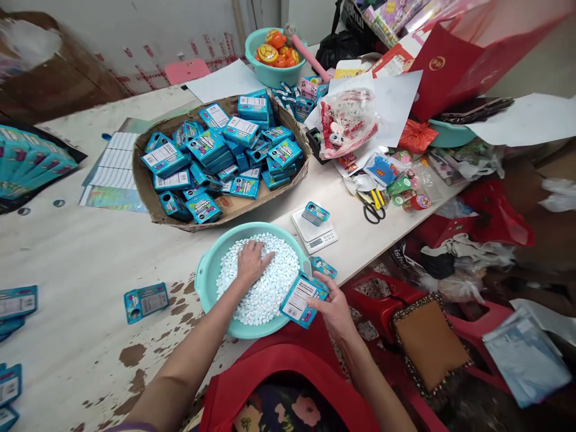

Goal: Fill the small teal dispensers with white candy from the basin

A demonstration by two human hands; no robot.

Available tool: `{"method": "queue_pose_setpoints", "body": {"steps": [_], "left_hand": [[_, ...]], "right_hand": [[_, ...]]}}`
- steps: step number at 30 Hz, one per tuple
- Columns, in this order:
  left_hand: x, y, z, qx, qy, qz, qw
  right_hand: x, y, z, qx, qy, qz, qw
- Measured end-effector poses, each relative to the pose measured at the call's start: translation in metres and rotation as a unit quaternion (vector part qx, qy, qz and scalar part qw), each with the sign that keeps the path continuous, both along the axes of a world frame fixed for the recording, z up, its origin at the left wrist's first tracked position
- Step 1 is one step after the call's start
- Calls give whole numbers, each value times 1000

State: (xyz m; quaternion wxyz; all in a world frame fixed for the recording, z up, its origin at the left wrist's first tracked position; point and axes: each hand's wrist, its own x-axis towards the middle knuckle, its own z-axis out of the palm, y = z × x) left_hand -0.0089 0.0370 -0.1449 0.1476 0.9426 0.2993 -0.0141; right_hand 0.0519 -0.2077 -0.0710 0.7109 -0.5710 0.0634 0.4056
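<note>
My left hand (252,263) rests on small white pieces (274,276) that fill a mint-green basin (201,282). Its thumb is stretched out away from the fingers, whose tips partly sink among the pieces. In my right hand (333,305) is a small blue printed box (300,300), gripped at its right side and tilted over the basin's right rim. Another blue box (324,267) lies just behind that hand. Beyond the basin, one more blue box (315,213) lies on a white digital scale (320,240).
A cut-down cardboard carton (180,223) heaped with blue boxes stands behind the basin. Single box (146,302) lies to the left on the stained table (81,258). Black-handled scissors (374,213) and bagged trinkets are at the right edge. Red stools (382,300) stand below.
</note>
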Motion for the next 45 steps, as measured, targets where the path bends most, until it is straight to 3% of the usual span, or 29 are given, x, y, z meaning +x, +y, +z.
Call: {"method": "queue_pose_setpoints", "body": {"steps": [4,8,11,13,15,16,18,20,21,23,25,28,31,36,39,45], "left_hand": [[-2,-20,9,-36,42,-21,998],[-7,-24,13,-102,54,15,993],[-9,-22,15,-200,23,66,977],[-11,-21,17,-300,-27,94,949],[-14,-19,20,-437,-92,143,883],[-15,-18,23,-513,-128,174,831],[-18,-16,28,-648,-188,237,699],[-20,-13,34,-735,-216,281,578],[-20,-11,37,-762,-218,298,531],[-20,-9,42,-795,-217,322,466],[-18,-8,45,-813,-223,320,431],[-13,-8,47,-813,-238,328,417],[-9,-10,58,-793,-259,333,440],[-7,-22,106,-742,-350,241,518],[-4,-32,128,-702,-407,211,544],[2,-42,127,-650,-478,204,555]], "right_hand": [[-2,-2,6,15,-4,-34,999],[-1,5,14,33,-15,-60,998],[-1,10,16,42,-23,-70,996],[-1,10,14,37,-40,-63,997],[-2,9,13,19,-65,-52,996],[-2,9,12,5,-80,-44,996],[-3,10,14,-31,-118,-19,992],[-4,12,17,-65,-159,16,985],[-5,15,19,-78,-178,31,980],[-7,20,22,-98,-208,50,972],[-9,25,25,-109,-232,55,965],[-11,31,29,-126,-280,65,949],[-11,35,34,-158,-365,79,914],[-16,47,34,-155,-483,112,855],[-22,56,30,-163,-516,118,833],[-25,67,26,-203,-539,131,807]]}}
